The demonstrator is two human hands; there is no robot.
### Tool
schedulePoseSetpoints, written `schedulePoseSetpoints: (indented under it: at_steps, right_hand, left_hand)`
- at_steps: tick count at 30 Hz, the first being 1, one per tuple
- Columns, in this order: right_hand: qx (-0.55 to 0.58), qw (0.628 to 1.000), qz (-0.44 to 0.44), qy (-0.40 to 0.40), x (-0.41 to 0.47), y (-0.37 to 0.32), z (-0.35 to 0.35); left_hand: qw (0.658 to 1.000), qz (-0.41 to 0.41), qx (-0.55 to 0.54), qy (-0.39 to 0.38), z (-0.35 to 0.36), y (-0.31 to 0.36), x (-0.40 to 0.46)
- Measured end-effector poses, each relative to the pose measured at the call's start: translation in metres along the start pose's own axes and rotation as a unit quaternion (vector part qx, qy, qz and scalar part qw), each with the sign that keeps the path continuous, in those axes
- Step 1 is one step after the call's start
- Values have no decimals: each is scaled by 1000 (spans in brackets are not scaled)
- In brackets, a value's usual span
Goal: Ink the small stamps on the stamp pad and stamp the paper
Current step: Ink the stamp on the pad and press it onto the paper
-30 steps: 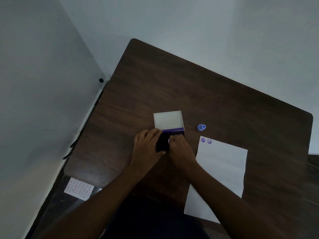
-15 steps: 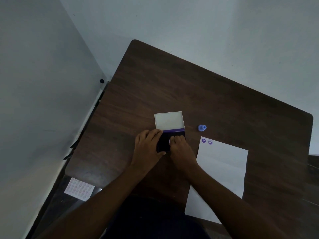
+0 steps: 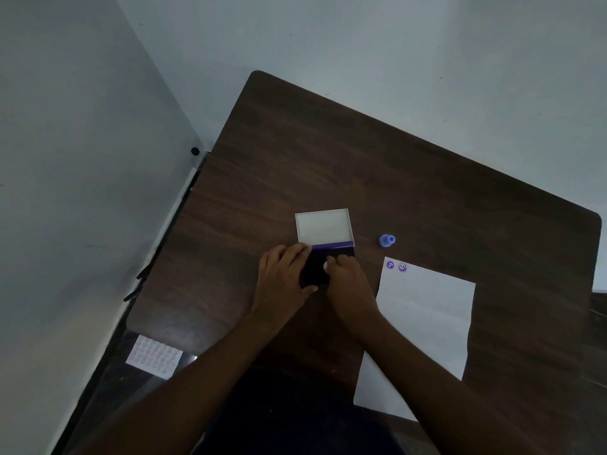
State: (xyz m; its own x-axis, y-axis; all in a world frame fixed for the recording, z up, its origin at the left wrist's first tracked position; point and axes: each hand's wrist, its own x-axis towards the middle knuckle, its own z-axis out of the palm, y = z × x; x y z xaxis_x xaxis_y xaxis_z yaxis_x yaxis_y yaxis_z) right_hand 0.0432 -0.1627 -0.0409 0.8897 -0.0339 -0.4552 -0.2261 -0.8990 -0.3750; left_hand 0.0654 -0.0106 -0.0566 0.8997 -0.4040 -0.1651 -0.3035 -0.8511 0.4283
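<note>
The stamp pad (image 3: 314, 269) lies open at the table's middle, with its dark ink face toward me and its white lid (image 3: 323, 228) folded back. My left hand (image 3: 282, 284) grips the pad's left edge. My right hand (image 3: 349, 284) is closed over the ink face, fingertips down, pinching a small stamp (image 3: 325, 266) of which only a pale end shows. A second small stamp (image 3: 387, 240), blue, lies on the table to the right of the lid. The white paper (image 3: 423, 326) lies at the right and carries two purple imprints (image 3: 396, 266) at its top left corner.
The dark wooden table (image 3: 361, 165) sits in a corner between two pale walls. A sheet of pale round stickers (image 3: 153, 356) lies low at the left, below the table's near-left corner. The paper's near end hangs over the front edge.
Both hands stay on the stamp pad; the right hand's fingers shift only slightly on the ink face.
</note>
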Motion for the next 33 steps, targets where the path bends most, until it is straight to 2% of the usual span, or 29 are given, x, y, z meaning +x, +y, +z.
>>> schedulePoseSetpoints:
  at_steps: [4, 6, 9, 19, 33]
  right_hand:
    - [-16, 999, 21, -47, 8, -1, -3]
    - [-47, 998, -6, -35, 6, 0, 0]
    - [-67, 996, -25, -59, 3, 0, 0]
    - [-125, 988, -92, -13, 0, -3, 0]
    - [-152, 984, -96, -4, -5, -7, -1]
  left_hand:
    - [1000, 0, 2, 1, 1, 0, 0]
    - [1000, 1, -1, 5, 1, 0, 0]
    - [1000, 2, -1, 5, 0, 0, 0]
    - [1000, 4, 0, 7, -3, 1, 1]
    - [1000, -12, -3, -12, -4, 5, 4]
